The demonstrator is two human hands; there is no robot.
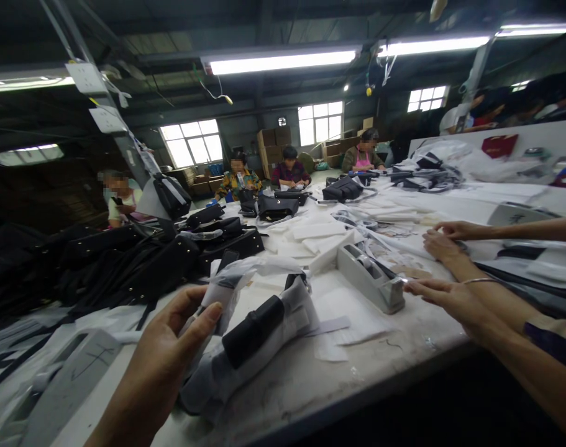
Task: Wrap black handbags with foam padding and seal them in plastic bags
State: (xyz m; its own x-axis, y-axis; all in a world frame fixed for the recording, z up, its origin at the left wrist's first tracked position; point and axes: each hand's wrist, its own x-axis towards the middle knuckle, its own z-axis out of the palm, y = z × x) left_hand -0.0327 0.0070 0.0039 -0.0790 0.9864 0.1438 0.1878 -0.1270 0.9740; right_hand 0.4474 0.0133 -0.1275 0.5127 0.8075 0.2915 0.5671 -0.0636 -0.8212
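My left hand (178,338) is closed around one part of a black strap (255,329) bundled in translucent white wrapping. The strap's thick, bent length hangs over the table to the right of my fingers. My right hand (443,304) reaches in from the right, fingertips pinched on a shiny bit of clear tape (401,281) at the front end of a grey tape dispenser (369,279). White foam sheets (320,239) lie behind the dispenser, and thin white sheets (352,320) beside it.
A co-worker's hands (443,245) work close beyond my right hand. Black bags (171,267) are heaped at left. Another grey dispenser (73,385) stands front left. Several people sit across the table, near more bags (278,208). The table edge (357,397) runs along the front.
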